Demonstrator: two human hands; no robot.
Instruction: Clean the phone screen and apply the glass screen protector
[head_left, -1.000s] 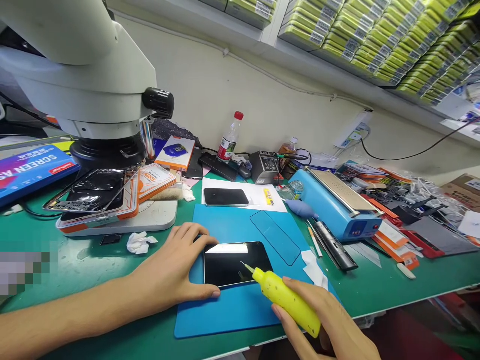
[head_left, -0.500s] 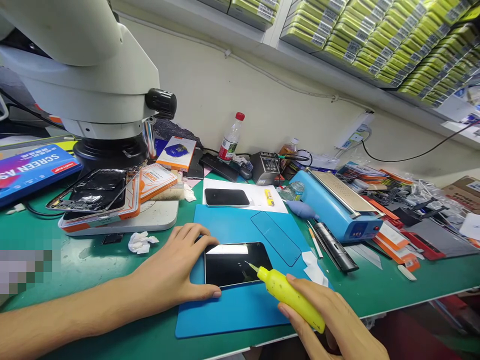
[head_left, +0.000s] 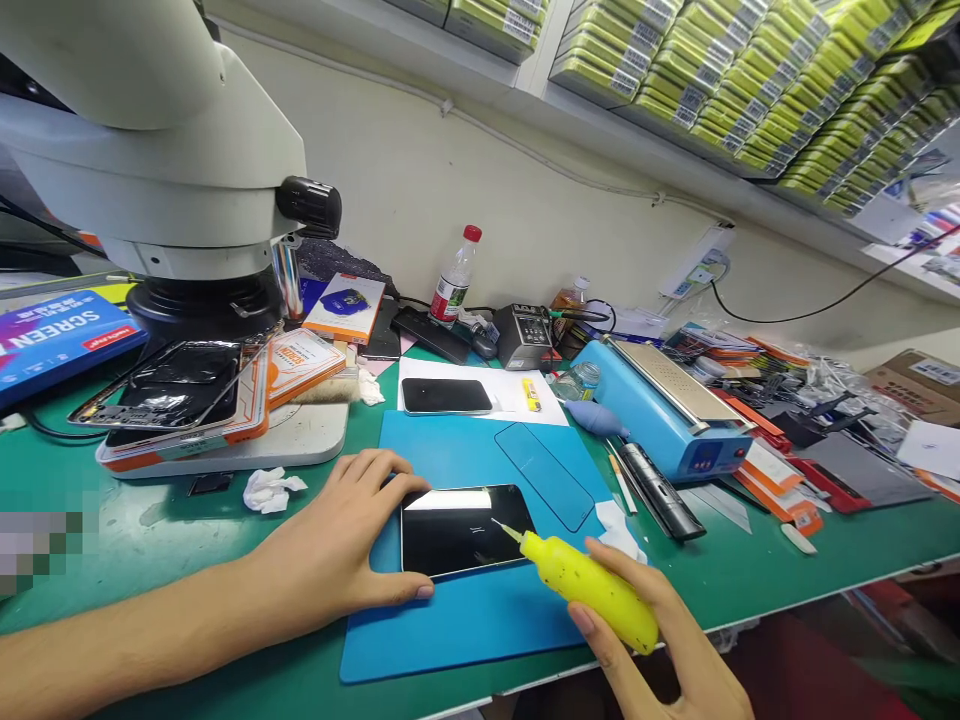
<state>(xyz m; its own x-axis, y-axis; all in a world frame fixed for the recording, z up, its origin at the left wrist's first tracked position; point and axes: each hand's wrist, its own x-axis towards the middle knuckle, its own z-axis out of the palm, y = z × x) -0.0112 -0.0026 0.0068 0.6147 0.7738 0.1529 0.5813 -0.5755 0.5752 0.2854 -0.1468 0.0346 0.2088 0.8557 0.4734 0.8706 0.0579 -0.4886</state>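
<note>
A phone [head_left: 465,555] with a dark glossy screen lies face up on a blue mat [head_left: 435,635]. My left hand [head_left: 352,540] rests at its left end, thumb along the near edge and index finger at the far left corner, holding it. Between the thumb and fingers of my right hand [head_left: 660,620] is a yellow squeeze bottle [head_left: 592,590] with a thin needle tip. It tilts down to the left, its tip over the screen. Small pale marks show on the glass near the tip. A clear, dark-edged screen glass [head_left: 544,477] lies farther back on the mat.
Another phone [head_left: 445,396] lies on white paper behind the mat. A microscope [head_left: 172,190] overhangs the left side above stacked phone parts and boxes. On the right stand a blue heating plate machine [head_left: 667,410], a black cylindrical tool [head_left: 664,495] and a crumpled tissue [head_left: 619,530].
The view has shifted slightly. The bottle's tip has moved a little to the right over the screen, and pale marks now show left of it. My left hand stays on the phone.
</note>
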